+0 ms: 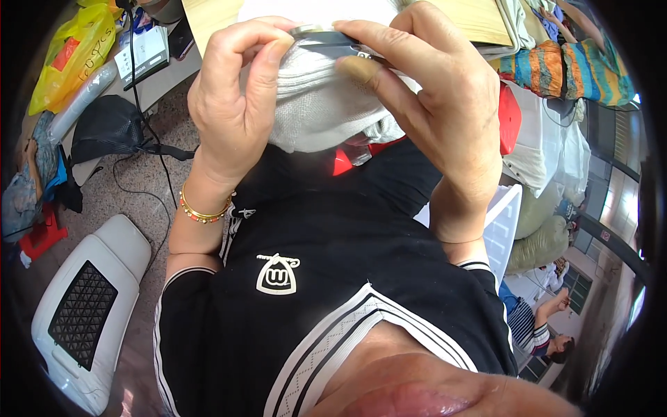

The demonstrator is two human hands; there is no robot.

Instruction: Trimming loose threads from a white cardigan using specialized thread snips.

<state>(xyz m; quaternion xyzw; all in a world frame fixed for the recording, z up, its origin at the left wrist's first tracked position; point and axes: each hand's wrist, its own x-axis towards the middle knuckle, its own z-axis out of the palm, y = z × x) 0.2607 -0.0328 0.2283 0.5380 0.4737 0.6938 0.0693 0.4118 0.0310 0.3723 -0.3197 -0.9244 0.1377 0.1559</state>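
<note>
A pale grey knitted fabric piece point(326, 115) hangs in soft folds over the near edge of the work table. Along its upper edge runs a narrow dark band point(326, 42), with a small beige or metallic-looking piece point(306, 30) at its left end. My left hand point(233, 104) pinches that left end between thumb and fingers. My right hand point(448, 94) grips the right part of the band, index finger stretched along the top and thumb below. A tan cover point(359, 69) sits on the right thumb tip. How band and fabric join is partly hidden by my fingers.
On the left are a yellow plastic bag point(76, 52), a white box point(142, 55), a black bag point(108, 128) with hanging cords, and a white chair point(90, 313). Striped cloth point(563, 69) and a white plastic crate point(504, 222) are at the right. Another person point(549, 333) sits farther off.
</note>
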